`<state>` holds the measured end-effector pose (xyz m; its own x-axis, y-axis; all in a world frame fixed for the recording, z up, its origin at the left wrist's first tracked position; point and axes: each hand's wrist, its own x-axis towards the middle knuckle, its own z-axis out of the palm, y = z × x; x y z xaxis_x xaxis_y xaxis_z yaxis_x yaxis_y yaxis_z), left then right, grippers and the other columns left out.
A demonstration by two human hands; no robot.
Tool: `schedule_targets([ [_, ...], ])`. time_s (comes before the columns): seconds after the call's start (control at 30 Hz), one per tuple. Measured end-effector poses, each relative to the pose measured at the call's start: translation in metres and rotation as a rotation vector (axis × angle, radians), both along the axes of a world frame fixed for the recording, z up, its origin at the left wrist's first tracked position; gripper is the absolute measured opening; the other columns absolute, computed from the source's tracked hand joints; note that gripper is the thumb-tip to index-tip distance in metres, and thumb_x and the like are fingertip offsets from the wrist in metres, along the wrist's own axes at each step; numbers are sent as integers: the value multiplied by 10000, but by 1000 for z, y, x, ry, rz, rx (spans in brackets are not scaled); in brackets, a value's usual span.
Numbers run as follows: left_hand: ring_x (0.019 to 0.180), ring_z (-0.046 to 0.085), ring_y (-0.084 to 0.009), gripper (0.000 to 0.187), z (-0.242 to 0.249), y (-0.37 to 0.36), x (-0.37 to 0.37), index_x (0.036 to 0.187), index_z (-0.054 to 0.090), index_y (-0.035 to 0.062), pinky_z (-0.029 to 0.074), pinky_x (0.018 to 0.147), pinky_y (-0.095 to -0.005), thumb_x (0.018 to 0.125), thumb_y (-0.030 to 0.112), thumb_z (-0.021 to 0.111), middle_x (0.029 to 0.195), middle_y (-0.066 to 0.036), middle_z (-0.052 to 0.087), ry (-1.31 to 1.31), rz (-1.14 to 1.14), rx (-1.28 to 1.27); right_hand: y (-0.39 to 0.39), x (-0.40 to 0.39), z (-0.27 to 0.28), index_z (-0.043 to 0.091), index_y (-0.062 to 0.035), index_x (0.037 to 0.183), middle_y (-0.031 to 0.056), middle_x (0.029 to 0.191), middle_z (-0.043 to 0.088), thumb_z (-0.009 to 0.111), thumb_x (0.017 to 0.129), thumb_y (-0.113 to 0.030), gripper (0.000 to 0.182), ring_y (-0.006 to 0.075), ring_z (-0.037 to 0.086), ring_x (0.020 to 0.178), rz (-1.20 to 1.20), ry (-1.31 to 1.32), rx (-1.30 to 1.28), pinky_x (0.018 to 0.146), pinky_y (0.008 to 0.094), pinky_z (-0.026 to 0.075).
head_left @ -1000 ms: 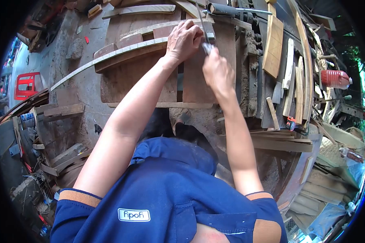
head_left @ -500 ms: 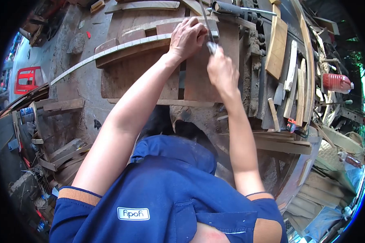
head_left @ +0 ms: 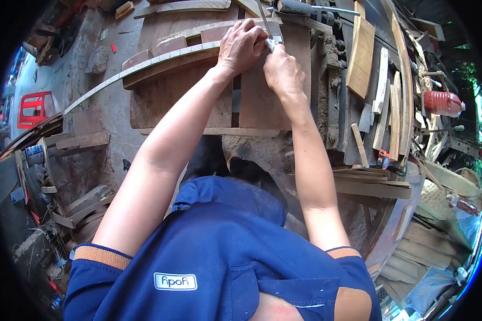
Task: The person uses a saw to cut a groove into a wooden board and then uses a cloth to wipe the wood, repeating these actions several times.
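Wooden strip (head_left: 144, 63): long, pale and curved, lying across the dark boards of the worktop (head_left: 187, 101), its near end under the hands.
Left hand (head_left: 241, 45): fingers curled down, pressing on the strip and the board edge beneath it.
Right hand (head_left: 283, 72): closed in a fist round a small metal tool (head_left: 271, 44) (which kind I cannot tell), touching the left hand.
Tool tip: at the strip, beside the left fingers.
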<state>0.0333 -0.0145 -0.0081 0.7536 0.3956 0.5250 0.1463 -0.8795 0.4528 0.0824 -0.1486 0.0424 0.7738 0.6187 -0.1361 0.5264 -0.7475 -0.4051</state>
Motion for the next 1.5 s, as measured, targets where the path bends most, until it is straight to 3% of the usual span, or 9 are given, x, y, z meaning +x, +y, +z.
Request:
schedule_targets([
  [0.17, 1025, 604, -286, 141, 0, 3, 4, 963, 709, 125, 507, 865, -410, 845, 202, 716, 992, -62, 606, -7, -1, -3, -42, -27, 16, 571, 3, 1088, 293, 939, 712, 431, 984, -198, 266, 449, 704, 949, 1, 55, -86, 838, 558, 551],
  [0.33, 1038, 599, -282, 120, -2, 2, 1, 914, 710, 132, 506, 894, -419, 820, 205, 722, 1001, -54, 619, -7, 7, -34, 9, 4, -2, 571, -6, 1095, 291, 945, 712, 421, 987, -206, 272, 449, 704, 949, 5, -30, -14, 840, 559, 550],
  [0.53, 1050, 602, -275, 155, -1, 3, 3, 951, 707, 141, 502, 897, -413, 820, 217, 735, 992, -55, 603, -1, 7, -18, -38, -26, 11, 575, -18, 1100, 286, 942, 713, 446, 979, -208, 259, 455, 701, 940, -3, 20, -94, 828, 556, 554],
  [0.73, 1050, 602, -287, 154, 2, 1, -1, 964, 707, 128, 504, 889, -416, 835, 211, 725, 999, -62, 608, 28, 10, -35, -1, -1, -5, 562, -16, 1091, 287, 936, 712, 438, 986, -206, 250, 444, 707, 924, 3, -36, -11, 826, 557, 553],
  [0.9, 1022, 595, -280, 116, -3, 1, 1, 900, 691, 137, 505, 878, -417, 823, 218, 724, 999, -56, 602, -22, 12, -15, -45, -31, 15, 550, -23, 1110, 300, 949, 706, 433, 997, -225, 259, 460, 698, 933, -11, 38, -102, 826, 567, 550],
  [1.07, 1036, 593, -291, 82, -2, -1, 1, 883, 696, 125, 508, 885, -427, 831, 189, 701, 1002, -63, 613, -20, 4, -51, 6, 0, -4, 547, -8, 1123, 292, 946, 710, 408, 994, -187, 261, 456, 702, 934, -1, -39, -44, 837, 555, 552],
  [1.3, 1019, 593, -290, 89, -3, 0, 2, 883, 698, 125, 509, 878, -423, 822, 188, 710, 994, -60, 605, -30, 16, -29, -39, -26, 9, 540, -19, 1126, 293, 940, 710, 415, 1003, -217, 265, 460, 704, 915, 4, 7, -58, 811, 565, 557],
  [1.43, 1015, 596, -290, 99, -2, 0, 2, 889, 703, 127, 507, 880, -422, 821, 197, 717, 978, -61, 611, -42, 10, -34, 10, 3, -6, 544, -14, 1119, 287, 933, 713, 428, 994, -206, 257, 446, 707, 925, -4, -56, -43, 820, 562, 557],
  [1.5, 1016, 598, -290, 101, -1, -1, 0, 893, 705, 130, 507, 881, -420, 822, 198, 721, 973, -60, 615, -24, 5, -53, 0, -3, -3, 542, -7, 1111, 284, 936, 713, 431, 993, -205, 256, 445, 705, 931, -4, -60, -42, 823, 562, 554],
])
